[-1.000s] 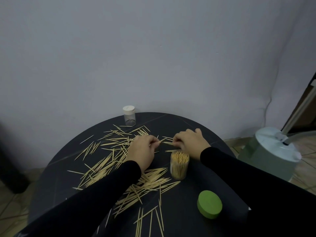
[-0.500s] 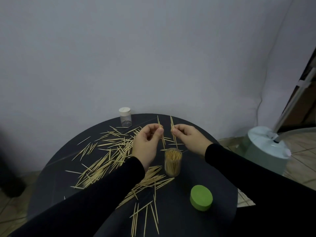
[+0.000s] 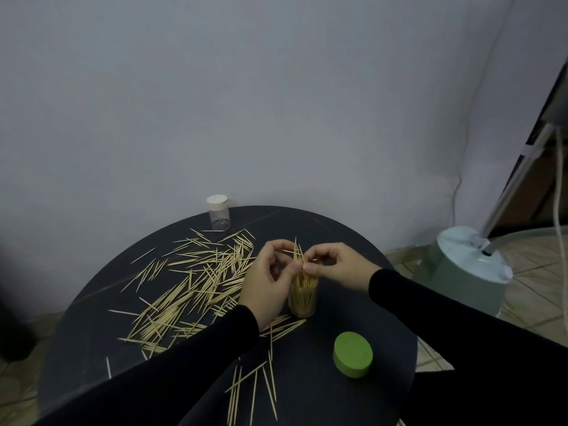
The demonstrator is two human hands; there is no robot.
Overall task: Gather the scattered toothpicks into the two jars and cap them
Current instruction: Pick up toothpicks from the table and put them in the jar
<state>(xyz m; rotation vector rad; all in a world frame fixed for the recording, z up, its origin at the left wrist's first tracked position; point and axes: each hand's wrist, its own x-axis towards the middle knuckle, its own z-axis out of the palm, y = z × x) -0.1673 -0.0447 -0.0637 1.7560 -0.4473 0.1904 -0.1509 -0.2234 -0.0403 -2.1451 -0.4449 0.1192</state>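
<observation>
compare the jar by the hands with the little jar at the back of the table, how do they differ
The near jar stands open and packed with upright toothpicks; the far jar wears a white cap and looks empty. Both hands, left and right, work over the near jar; nothing touches the far jar. Both are clear, upright cylinders on the dark table.

scattered toothpicks (image 3: 196, 284) left, green lid (image 3: 352, 358) right

Toothpicks (image 3: 297, 256) (upright) pinched above open jar (image 3: 302, 298)
</observation>
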